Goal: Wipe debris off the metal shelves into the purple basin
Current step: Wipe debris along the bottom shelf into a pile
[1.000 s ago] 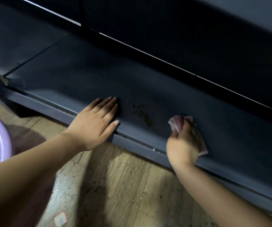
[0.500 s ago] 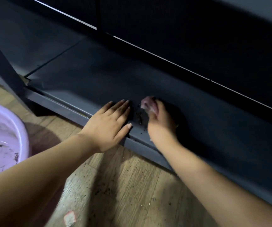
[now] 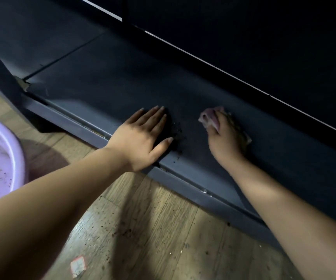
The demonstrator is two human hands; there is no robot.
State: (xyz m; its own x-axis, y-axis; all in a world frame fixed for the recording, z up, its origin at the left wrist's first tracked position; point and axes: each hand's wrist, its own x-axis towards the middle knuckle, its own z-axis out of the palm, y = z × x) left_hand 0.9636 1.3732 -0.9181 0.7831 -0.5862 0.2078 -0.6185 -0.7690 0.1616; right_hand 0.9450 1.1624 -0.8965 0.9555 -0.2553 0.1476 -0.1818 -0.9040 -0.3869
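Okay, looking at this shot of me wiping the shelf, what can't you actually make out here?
- Purple basin: head view, mostly cut off by the left edge.
- Cloth: largely hidden under the right hand.
- Debris: partly covered by the left hand.
- Upper shelf area: too dark.

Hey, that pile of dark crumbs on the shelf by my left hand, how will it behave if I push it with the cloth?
The debris looks like loose, tiny grains, so it will probably scatter rather than slide as one. Specks already lie on the floor, so some may spill over the shelf lip. The flat left hand should likely block it.
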